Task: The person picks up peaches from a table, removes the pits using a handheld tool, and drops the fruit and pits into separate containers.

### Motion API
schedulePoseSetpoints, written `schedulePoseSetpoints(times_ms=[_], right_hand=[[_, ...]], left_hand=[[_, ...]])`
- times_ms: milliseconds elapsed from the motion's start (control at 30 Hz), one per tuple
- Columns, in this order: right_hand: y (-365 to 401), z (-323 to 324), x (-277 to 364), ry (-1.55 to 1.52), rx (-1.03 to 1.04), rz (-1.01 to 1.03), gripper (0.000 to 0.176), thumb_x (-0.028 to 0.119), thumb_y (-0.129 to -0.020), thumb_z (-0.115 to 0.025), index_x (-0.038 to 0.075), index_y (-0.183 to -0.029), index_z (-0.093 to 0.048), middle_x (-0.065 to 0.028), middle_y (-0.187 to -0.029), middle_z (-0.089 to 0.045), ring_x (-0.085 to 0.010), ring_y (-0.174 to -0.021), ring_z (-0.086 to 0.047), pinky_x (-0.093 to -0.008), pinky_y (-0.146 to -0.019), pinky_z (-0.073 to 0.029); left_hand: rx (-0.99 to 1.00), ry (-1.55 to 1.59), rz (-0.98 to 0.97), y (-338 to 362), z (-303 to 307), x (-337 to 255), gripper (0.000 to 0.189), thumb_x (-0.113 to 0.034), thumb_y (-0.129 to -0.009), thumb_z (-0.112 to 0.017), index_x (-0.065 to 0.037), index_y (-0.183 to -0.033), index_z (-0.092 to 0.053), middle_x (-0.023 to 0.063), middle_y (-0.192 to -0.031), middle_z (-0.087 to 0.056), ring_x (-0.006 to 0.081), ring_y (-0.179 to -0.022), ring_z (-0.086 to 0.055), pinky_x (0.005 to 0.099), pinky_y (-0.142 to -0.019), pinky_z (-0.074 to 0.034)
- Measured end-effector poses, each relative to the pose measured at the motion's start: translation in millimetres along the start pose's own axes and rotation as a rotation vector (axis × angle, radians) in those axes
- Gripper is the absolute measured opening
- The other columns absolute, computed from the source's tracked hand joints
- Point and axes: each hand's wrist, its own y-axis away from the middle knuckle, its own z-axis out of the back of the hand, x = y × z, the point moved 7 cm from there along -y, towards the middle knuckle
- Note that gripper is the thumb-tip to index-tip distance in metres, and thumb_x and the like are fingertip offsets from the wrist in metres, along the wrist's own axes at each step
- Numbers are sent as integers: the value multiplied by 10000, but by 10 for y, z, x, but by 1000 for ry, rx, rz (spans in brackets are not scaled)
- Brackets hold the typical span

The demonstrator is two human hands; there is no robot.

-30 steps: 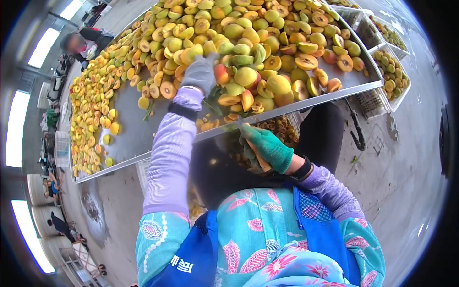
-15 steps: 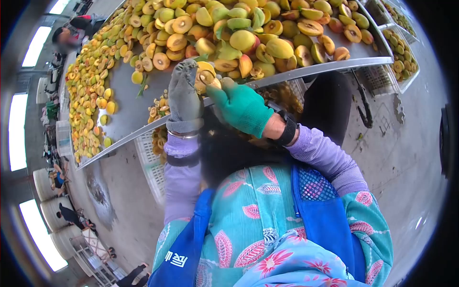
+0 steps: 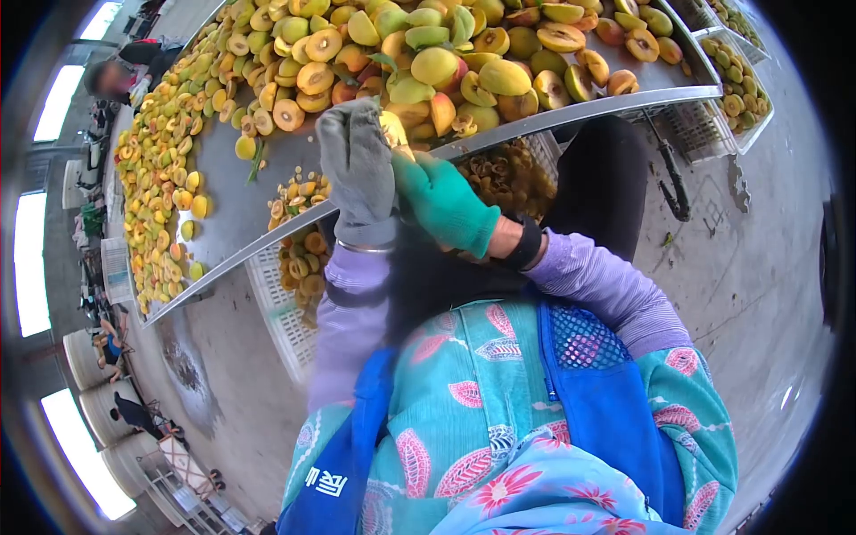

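White lettering (image 3: 326,481) is seen at about 7 o'clock in the head view, borne on the blue strap (image 3: 355,437) of the garment worn by the person. Two characters, apparently Chinese, are set side by side, the pair being slightly tilted. The left character (image 3: 312,478), placed at 9 o'clock from its neighbour, is simpler and smaller in form and can be read, with some doubt, as 山. The right character (image 3: 333,482), at 3 o'clock, is more densely stroked and is too small and blurred to be read.
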Motion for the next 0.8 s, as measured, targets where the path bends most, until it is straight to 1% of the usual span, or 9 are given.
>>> schedulePoseSetpoints(times_ms=[100,200,267,333,467,500,533,700,800], right_hand=[[44,-11,-144,-113,15,16,488,521,-972,-411,56,-957,-556,-43,-602,-513,-143,-415,-483,-294,-326,-386],[227,-109,-39,-356,120,-149,492,497,-987,-406,36,-905,-555,-30,-621,-534,-153,-423,-487,-321,-402,-425],[74,-6,-212,-276,171,-6,424,514,-984,-418,117,-954,-564,12,-631,-522,-118,-444,-451,-272,-408,-381],[94,-22,-137,-479,299,-143,376,527,-975,-441,167,-938,-542,35,-628,-494,-104,-457,-435,-252,-406,-359],[278,-121,-1,-658,290,-436,389,558,-954,-474,189,-833,-499,49,-558,-392,-121,-438,-410,-261,-385,-342],[281,-144,-32,-500,40,-392,381,554,-962,-457,184,-919,-538,63,-552,-367,-110,-437,-384,-255,-389,-326],[246,-109,-169,-491,83,-423,385,542,-973,-440,175,-988,-555,70,-561,-365,-101,-440,-383,-261,-401,-331],[250,-244,-11,-590,300,-451,338,459,-1016,-388,156,-954,-524,91,-559,-346,-50,-402,-328,-228,-399,-300],[334,-373,86,-706,382,-511,330,423,-1036,-350,146,-915,-480,92,-558,-315,-26,-403,-318,-215,-402,-268]], left_hand=[[503,93,-53,-8,-122,108,177,-79,-861,-581,-26,-1013,-654,98,-971,-689,194,-831,-667,300,-722,-536],[278,-551,-407,54,-225,-81,192,-83,-832,-583,-48,-994,-681,75,-965,-704,152,-837,-673,279,-740,-535],[113,-557,-324,79,-210,-94,212,-97,-809,-604,-69,-997,-697,66,-967,-712,160,-848,-681,292,-745,-540],[193,255,303,61,-323,272,185,-104,-820,-605,-72,-961,-721,77,-941,-716,213,-849,-679,300,-748,-540],[470,-62,-259,6,-513,214,187,-133,-860,-568,-109,-897,-750,89,-892,-720,226,-823,-679,274,-749,-533],[592,-59,408,8,-357,192,181,-221,-858,-597,-134,-903,-749,88,-885,-715,224,-815,-684,307,-723,-534],[517,-432,-99,36,-543,246,208,-291,-853,-612,-130,-868,-743,90,-846,-707,264,-804,-681,349,-707,-532],[278,252,455,207,-206,417,221,-217,-818,-629,-107,-992,-709,104,-849,-698,305,-814,-675,360,-724,-541],[387,-6,-368,154,-286,381,289,-135,-819,-609,-90,-1097,-674,125,-945,-699,293,-855,-679,353,-758,-544]])
